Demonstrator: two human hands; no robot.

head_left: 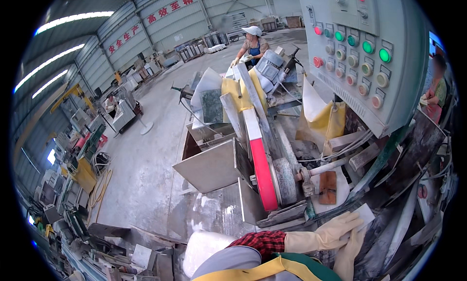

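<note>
Both my hands are in cream rubber gloves at the lower right, close together. My left hand (339, 227) reaches across from a red-and-black plaid cuff, its fingers closed at the edge of a small white flat slab (368, 216). Just beneath it, my right hand (351, 252) comes up from the lower edge with its fingers against the slab's lower side, partly hidden by the left hand. A brown rectangular block (328, 187) lies beyond the hands. Ahead stands a machine with a long narrow belt, white farther off and red (263, 171) at the near end, running around a grey roller (286, 180).
A grey control cabinet (350, 72) with lit green and red buttons hangs at the upper right. Grey panels (209, 166) stand left of the belt. A co-worker in a white cap (253, 31) is at the belt's far end. Another person (434, 94) stands far right. Yellow hose (101, 193) lies left.
</note>
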